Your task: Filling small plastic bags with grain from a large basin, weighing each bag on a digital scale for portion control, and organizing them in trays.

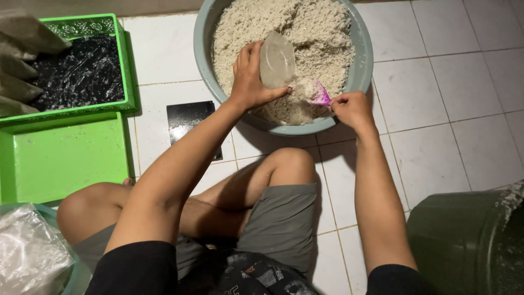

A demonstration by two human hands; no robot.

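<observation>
A grey-green basin [362,65] full of pale crumbly grain stands on the white tile floor in front of my crossed legs. Over its near side, my left hand [250,76] holds a clear plastic bag [276,61] upright. My right hand [352,108] grips the handle of a small purple scoop [321,96] loaded with the grain, its mouth right at the bag's lower edge.
A green crate [126,65] lined with black plastic sits at the far left, with filled bags [22,38] leaning on it. A green lid [60,158] lies below it. A black tile [188,117], a dark green bucket [469,240] and a heap of plastic bags [27,251] are nearby.
</observation>
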